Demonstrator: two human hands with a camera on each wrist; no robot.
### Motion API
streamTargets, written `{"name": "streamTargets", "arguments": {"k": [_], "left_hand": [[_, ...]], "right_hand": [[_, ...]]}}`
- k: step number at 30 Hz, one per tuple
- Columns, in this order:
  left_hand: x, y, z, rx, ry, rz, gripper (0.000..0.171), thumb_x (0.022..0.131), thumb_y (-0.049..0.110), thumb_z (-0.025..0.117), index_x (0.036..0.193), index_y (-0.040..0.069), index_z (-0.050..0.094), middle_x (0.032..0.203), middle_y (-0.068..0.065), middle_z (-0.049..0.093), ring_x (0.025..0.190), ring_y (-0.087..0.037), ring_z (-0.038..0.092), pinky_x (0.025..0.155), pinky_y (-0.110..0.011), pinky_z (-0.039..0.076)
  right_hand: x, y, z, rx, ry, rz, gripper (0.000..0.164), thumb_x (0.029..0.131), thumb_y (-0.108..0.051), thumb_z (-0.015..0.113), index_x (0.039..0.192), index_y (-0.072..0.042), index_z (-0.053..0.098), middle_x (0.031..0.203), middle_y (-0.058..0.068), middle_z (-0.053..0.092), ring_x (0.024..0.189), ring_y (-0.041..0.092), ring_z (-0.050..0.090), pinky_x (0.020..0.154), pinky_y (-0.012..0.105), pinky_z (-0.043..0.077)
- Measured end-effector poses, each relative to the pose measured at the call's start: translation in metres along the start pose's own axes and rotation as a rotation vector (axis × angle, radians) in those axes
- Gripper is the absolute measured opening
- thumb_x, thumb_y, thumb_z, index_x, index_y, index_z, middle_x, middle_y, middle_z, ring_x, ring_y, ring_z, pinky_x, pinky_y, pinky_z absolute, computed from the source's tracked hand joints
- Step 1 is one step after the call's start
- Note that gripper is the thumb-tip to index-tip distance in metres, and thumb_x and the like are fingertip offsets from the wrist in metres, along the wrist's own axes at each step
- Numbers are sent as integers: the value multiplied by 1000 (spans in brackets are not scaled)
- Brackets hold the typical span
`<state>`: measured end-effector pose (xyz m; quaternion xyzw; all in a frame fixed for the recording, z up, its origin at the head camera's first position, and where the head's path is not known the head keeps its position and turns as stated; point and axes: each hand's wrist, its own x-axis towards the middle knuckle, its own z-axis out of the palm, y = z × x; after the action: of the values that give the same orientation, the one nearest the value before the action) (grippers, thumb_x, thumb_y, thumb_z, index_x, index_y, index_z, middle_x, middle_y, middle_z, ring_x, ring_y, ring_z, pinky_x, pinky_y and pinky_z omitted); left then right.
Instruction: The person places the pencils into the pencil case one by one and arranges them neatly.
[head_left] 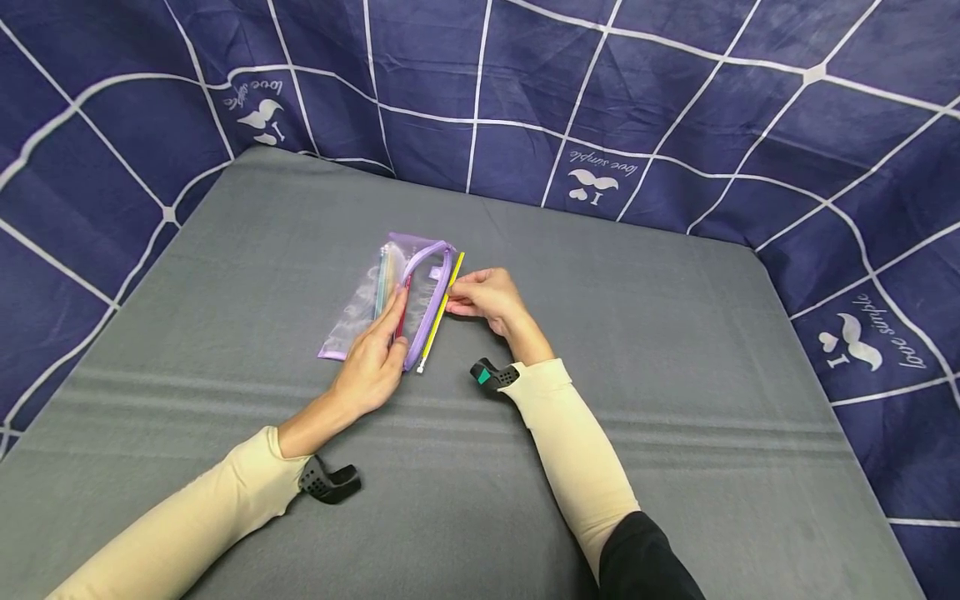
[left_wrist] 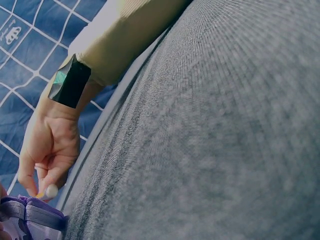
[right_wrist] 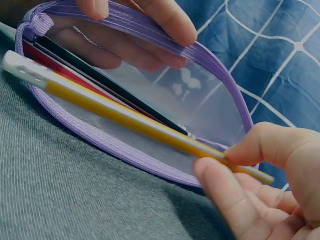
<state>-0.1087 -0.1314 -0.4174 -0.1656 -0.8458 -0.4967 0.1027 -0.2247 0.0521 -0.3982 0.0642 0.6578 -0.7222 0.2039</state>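
Note:
A clear pencil pouch (head_left: 352, 321) with purple zipper edging lies at the middle of the table, its zipped mouth gaping toward the right. My left hand (head_left: 371, 362) holds one edge of that mouth; in the right wrist view some of its fingers show through the clear film. Between thumb and fingers, my right hand (head_left: 487, 296) pinches a yellow pencil (right_wrist: 125, 120) near one end. The pencil lies across the open mouth, its white eraser end toward the zipper pull (right_wrist: 41, 24). Inside are a red stick-shaped item (right_wrist: 75, 65) and a dark one (right_wrist: 115, 87).
A grey cloth-covered table (head_left: 675, 375) spreads around the pouch. Behind it and at the sides hangs a blue curtain (head_left: 525, 83) with white grid lines. Black wrist-worn devices sit on the left wrist (head_left: 330, 482) and the right wrist (head_left: 495, 375).

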Motion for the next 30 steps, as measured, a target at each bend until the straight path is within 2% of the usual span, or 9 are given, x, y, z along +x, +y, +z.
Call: {"name": "streamTargets", "arguments": {"k": [7, 16, 30], "left_hand": [[0, 1, 0, 0, 4, -3, 68, 89, -8, 46, 153, -2, 26, 161, -15, 21, 147, -24, 21, 120, -42, 19], [-1, 2, -1, -1, -7, -8, 68, 90, -8, 46, 154, -2, 25, 161, -15, 20, 148, -24, 20, 120, -41, 18], [-1, 2, -1, -4, -8, -1, 67, 90, -7, 46, 154, -3, 25, 161, -16, 19, 148, -26, 19, 120, -42, 17]], "right_hand": [[3, 1, 5, 22, 41, -56, 5, 83, 13, 64, 85, 9, 67, 67, 13, 68, 54, 15, 67, 56, 23, 58], [5, 8, 10, 107, 102, -138, 12, 82, 15, 61, 81, 3, 65, 66, 10, 67, 58, 15, 68, 60, 24, 59], [2, 14, 26, 91, 35, -53, 11, 84, 16, 62, 85, 5, 62, 70, 11, 66, 58, 15, 68, 62, 25, 59]]}}
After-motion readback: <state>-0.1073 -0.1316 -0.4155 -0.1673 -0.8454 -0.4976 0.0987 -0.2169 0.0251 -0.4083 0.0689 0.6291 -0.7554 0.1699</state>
